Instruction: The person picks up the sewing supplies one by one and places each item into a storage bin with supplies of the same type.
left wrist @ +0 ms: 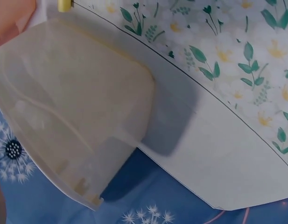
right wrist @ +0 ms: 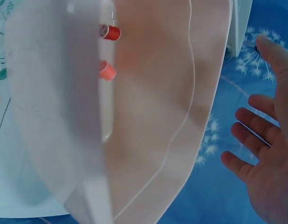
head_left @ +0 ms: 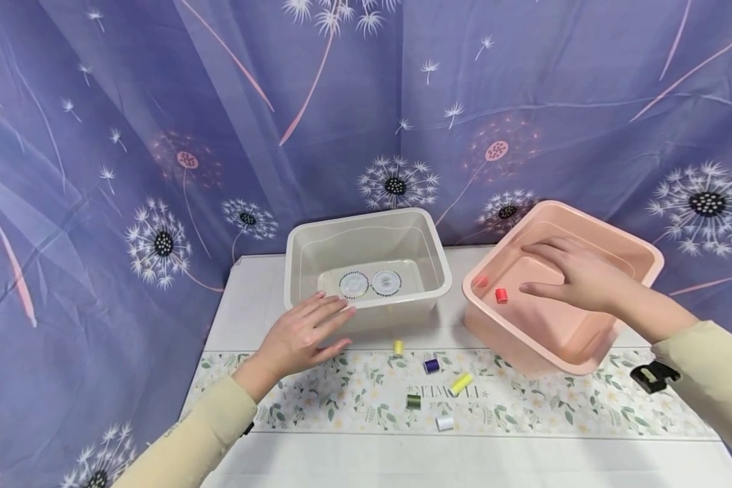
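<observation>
My right hand (head_left: 570,274) is over the pink bin (head_left: 527,349), fingers extended and holding nothing; the right wrist view also shows this hand (right wrist: 270,135) empty. Inside that bin lie a red thread spool (head_left: 501,295) and an orange-red spool (right wrist: 107,70). At the near left side of the grey bin (head_left: 396,313), my left hand (head_left: 301,335) hovers with relaxed fingers, nothing in its grip. Whether its fingertips touch the rim, I cannot tell. Two round white discs edged with small dark dots, a left one (head_left: 354,285) and a right one (head_left: 386,283), lie in the grey bin.
Several spools lie on the floral strip before the bins: yellow (head_left: 398,348), dark blue (head_left: 431,366), bright yellow (head_left: 461,384), dark green (head_left: 413,402) and white (head_left: 444,423). Behind the white table (head_left: 341,461) hangs a blue dandelion-print curtain (head_left: 341,169).
</observation>
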The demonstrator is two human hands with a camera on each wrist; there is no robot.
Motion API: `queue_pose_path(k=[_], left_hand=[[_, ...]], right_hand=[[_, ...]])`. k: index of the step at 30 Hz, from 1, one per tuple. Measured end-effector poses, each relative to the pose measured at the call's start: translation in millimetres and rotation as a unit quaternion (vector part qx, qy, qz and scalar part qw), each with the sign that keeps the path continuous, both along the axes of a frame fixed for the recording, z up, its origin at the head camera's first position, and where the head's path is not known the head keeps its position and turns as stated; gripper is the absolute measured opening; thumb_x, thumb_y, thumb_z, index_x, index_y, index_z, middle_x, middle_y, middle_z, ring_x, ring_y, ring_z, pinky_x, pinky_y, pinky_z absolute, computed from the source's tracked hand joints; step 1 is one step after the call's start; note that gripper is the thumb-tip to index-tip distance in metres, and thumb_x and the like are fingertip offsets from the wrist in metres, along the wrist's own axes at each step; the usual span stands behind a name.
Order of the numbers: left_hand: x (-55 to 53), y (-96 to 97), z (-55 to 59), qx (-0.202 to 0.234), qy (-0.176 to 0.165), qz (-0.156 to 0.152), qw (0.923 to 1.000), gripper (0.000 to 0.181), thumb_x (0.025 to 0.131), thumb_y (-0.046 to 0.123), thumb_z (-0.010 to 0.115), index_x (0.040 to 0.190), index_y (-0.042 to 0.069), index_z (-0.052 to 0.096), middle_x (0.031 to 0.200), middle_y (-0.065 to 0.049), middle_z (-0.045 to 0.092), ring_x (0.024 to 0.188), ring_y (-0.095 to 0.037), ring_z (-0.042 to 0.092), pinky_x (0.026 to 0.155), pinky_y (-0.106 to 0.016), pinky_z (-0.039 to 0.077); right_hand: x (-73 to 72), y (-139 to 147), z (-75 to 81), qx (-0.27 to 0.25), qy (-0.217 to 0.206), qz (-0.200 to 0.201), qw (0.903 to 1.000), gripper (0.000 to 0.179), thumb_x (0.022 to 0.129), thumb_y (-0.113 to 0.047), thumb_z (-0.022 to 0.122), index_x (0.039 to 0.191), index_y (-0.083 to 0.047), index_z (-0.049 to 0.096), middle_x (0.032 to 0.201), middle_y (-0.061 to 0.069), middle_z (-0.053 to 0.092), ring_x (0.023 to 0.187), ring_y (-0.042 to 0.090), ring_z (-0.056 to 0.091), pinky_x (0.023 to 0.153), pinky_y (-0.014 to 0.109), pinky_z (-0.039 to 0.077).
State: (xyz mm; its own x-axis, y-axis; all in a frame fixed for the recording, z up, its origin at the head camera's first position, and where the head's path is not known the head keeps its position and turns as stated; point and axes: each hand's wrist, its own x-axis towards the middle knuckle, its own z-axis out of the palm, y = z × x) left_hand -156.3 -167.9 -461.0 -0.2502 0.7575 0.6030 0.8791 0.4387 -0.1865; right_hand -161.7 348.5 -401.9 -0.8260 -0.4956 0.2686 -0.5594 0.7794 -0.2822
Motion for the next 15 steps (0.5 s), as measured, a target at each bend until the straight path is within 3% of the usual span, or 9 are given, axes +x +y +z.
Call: queue_pose_path(k=[4, 11, 15], left_hand=[[3.0, 6.9, -1.8, 0.001, -0.001, -0.015, 0.9999, 0.052, 0.112, 0.045, 0.049, 0.131, 0.004, 0.074, 0.128, -0.016, 0.075, 0.117, -0.033, 0.073, 0.11, -0.049, 0.056], [7.3, 16.5, -9.5, -0.002, -0.002, -0.03, 0.9995, 0.052, 0.11, 0.046, 0.053, 0.134, 0.004, 0.072, 0.127, -0.017, 0.075, 0.118, -0.033, 0.073, 0.111, -0.048, 0.055], [10.3, 21.2, -14.1, -0.004, 0.001, -0.037, 0.9993, 0.052, 0.111, 0.047, 0.051, 0.133, 0.005, 0.073, 0.128, -0.015, 0.075, 0.117, -0.032, 0.073, 0.111, -0.048, 0.054]], right_hand=[[5.1, 11.2, -1.2, 0.009, -0.01, -0.032, 0.9994, 0.07, 0.084, -0.031, 0.091, 0.142, -0.005, 0.063, 0.143, 0.024, 0.059, 0.132, 0.051, 0.053, 0.102, 0.07, 0.046], [9.0, 30.4, -2.5, 0.019, -0.052, -0.11, 0.9924, 0.072, 0.091, -0.035, 0.084, 0.146, 0.003, 0.057, 0.147, 0.034, 0.052, 0.136, 0.059, 0.045, 0.106, 0.078, 0.039], [10.0, 42.7, -5.4, 0.02, -0.051, -0.146, 0.9878, 0.072, 0.092, -0.037, 0.082, 0.147, 0.002, 0.056, 0.15, 0.035, 0.05, 0.138, 0.058, 0.043, 0.106, 0.078, 0.038]])
